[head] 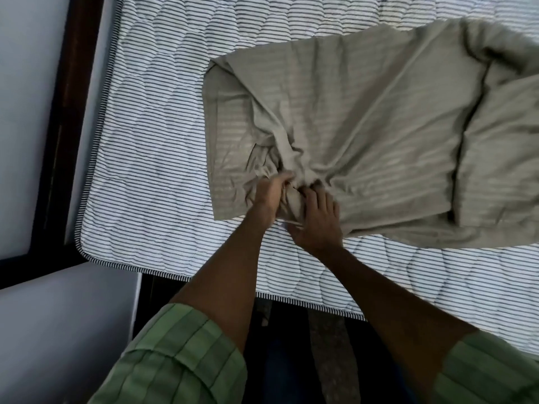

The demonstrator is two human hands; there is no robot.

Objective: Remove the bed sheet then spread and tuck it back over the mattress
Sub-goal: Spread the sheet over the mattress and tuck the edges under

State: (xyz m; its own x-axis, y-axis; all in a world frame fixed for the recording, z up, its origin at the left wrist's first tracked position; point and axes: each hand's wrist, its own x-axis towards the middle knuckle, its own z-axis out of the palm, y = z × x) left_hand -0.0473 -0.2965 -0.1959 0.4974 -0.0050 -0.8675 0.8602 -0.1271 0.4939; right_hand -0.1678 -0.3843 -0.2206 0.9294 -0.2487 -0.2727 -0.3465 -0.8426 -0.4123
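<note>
Far left of the frame: a pale grey wall and a dark wooden bed frame are seen running top to bottom, with a pale grey flat surface at lower left. Next to the frame a quilted white mattress with thin dark stripes is seen, bare along its left side and along its near edge; a piped corner is shown at lower left.

Centre: the left hand is curled into bunched cloth, which is gripped. Just beside it, the right hand is clenched on the same bunch, fingers dug into the folds. The two hands are nearly touching. Both forearms are bare, with rolled green striped sleeves at the bottom of the frame.

Centre to right: a crumpled beige bed sheet with faint woven stripes is laid loose on top of the mattress, untucked, gathered into a knot of folds at the hands, and heaped higher toward the upper right. Its right part is cut off by the frame edge.

Bottom centre: dark floor is visible below the mattress edge; details cannot be told.
</note>
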